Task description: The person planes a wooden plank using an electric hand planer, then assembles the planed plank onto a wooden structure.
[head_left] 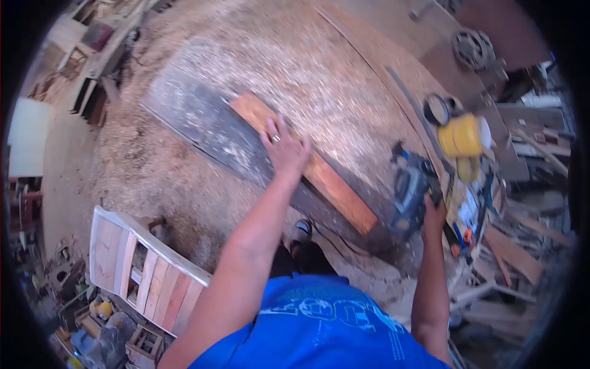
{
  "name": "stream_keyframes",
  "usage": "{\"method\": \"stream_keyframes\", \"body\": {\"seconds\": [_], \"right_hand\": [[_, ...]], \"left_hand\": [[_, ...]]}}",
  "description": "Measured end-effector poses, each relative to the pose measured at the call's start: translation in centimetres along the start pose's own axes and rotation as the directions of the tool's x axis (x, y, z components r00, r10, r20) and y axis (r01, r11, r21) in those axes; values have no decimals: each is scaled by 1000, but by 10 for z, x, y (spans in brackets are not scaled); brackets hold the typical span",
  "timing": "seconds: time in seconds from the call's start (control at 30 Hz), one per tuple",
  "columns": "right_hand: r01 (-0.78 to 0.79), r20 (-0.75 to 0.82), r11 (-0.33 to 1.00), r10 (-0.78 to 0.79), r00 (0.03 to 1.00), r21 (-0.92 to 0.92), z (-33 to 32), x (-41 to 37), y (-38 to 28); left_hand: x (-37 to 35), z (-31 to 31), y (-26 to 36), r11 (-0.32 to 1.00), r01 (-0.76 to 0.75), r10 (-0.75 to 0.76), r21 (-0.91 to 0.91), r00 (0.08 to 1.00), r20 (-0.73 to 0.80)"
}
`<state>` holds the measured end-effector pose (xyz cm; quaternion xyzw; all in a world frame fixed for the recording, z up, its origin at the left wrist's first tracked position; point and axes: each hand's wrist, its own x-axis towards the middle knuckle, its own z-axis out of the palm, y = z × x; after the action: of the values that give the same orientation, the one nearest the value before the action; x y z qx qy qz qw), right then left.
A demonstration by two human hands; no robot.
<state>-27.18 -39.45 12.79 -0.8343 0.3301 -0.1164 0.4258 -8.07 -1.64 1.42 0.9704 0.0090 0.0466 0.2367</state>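
An orange-brown wooden plank (341,192) lies on a dark, dusty board (212,117) dotted with wood shavings. Across the middle of the plank rests my left hand (287,149), fingers spread and a ring on one of them. To the right of the plank's near end, my right hand (434,212) is closed around the handle of a blue-grey electric planer (410,190). Motion blurs the planer somewhat, and its underside is hidden. It appears apart from the plank.
Wood shavings (270,55) cover the ground. A yellow bucket (461,136) lies at the right, beside a black round container (437,109). Slatted wooden panel (157,270) stands at lower left. Scrap wood (513,252) is piled at right; a cable (335,238) runs near my feet.
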Motion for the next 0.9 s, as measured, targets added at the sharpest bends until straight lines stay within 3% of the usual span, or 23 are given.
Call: {"method": "stream_keyframes", "body": {"seconds": [0.1,0.17,0.3,0.37,0.47,0.57,0.63,0.7,0.83,0.9], "right_hand": [[-237,164,900,188,968,367,1,5,-8],[-264,177,888,211,961,376,5,5,-21],[-326,257,854,236,937,404,3,7,-29],[-361,286,848,262,922,389,0,8,-25],[-357,316,842,238,918,404,-2,11,-16],[-322,375,875,179,910,362,-13,2,-19],[-109,427,987,46,903,123,-29,-25,-26],[-119,503,992,124,855,-42,-48,-48,-39],[-68,619,988,142,772,-142,-61,-82,-33],[101,669,978,47,742,-181,-58,-97,-21]], "left_hand": [[-1,1,2,999,-29,30,37,999,-36],[2,-6,6,987,8,-17,158,998,56],[3,1,7,972,27,-41,233,998,54],[-2,1,7,986,9,-13,168,1000,24],[-1,-5,13,964,20,-47,266,994,97],[0,5,12,939,19,-41,343,997,58],[3,9,9,929,41,-62,368,997,47],[3,14,7,938,53,-64,342,998,21],[3,12,8,930,66,-83,362,996,32],[3,12,9,934,63,-82,353,996,40]]}}
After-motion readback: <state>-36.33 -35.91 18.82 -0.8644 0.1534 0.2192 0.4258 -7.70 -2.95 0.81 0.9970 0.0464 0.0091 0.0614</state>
